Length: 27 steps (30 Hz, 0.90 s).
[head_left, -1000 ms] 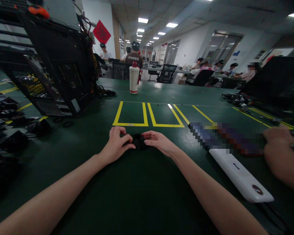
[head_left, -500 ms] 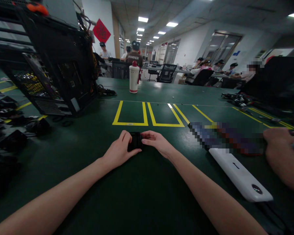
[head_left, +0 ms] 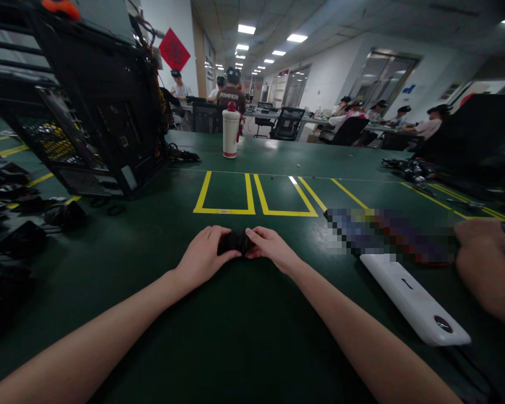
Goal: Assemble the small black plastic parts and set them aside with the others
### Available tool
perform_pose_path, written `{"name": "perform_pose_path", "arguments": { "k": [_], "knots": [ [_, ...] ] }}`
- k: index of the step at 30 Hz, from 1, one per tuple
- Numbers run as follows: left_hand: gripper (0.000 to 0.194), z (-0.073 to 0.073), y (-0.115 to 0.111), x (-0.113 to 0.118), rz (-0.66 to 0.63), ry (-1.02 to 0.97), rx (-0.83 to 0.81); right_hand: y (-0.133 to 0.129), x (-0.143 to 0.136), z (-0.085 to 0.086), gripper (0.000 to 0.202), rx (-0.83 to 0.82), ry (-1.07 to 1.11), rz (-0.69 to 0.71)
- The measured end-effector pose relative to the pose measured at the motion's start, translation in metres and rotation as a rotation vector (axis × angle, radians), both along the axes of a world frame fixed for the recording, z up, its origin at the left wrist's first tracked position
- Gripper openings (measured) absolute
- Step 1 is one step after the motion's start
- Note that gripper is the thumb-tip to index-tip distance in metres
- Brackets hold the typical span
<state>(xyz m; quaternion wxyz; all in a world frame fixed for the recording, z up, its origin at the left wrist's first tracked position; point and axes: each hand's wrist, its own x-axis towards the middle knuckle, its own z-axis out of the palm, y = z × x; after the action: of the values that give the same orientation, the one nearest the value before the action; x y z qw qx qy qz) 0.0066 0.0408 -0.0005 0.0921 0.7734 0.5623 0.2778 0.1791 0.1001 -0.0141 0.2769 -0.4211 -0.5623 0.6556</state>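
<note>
A small black object (head_left: 235, 241) is held between both hands just above or on the green tabletop (head_left: 244, 325), in front of the yellow tape outlines (head_left: 225, 212). My left hand (head_left: 206, 249) grips its left side, thumb along the near edge and fingers over the far side. My right hand (head_left: 269, 247) pinches its right end, thumb and fingers closed on it. The object looks dark and rounded at the right end; its details are too dim to make out.
A black computer case (head_left: 88, 106) stands at the left beside black parts (head_left: 21, 235). A white bottle (head_left: 231, 132) stands behind the tape. At the right are a white device (head_left: 414, 297), blurred-out flat items and another person's hand (head_left: 483, 247).
The black object has turned in my hands and now shows a rounder side. My right thumb and fingers have shifted onto its right end. The left hand has moved slightly.
</note>
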Motion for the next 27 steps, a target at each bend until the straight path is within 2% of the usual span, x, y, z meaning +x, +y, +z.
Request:
{"name": "perform_pose_path", "arguments": {
  "k": [6, 19, 23, 27],
  "knots": [
    [0.06, -0.002, 0.0, 0.002, 0.02, -0.089, -0.19, 0.0, 0.004, 0.002, 0.041, 0.026, -0.034, 0.086],
    [0.048, -0.006, -0.003, 0.006, 0.028, -0.051, -0.16, 0.003, 0.008, 0.011, 0.032, 0.112, -0.111, 0.118],
    [0.049, -0.007, -0.003, 0.005, 0.038, -0.057, -0.159, 0.002, 0.009, 0.008, 0.036, 0.2, -0.058, 0.117],
    [0.05, -0.006, -0.003, 0.006, 0.046, -0.066, -0.164, 0.005, 0.011, 0.008, 0.04, 0.166, 0.007, 0.142]
  ]
}}
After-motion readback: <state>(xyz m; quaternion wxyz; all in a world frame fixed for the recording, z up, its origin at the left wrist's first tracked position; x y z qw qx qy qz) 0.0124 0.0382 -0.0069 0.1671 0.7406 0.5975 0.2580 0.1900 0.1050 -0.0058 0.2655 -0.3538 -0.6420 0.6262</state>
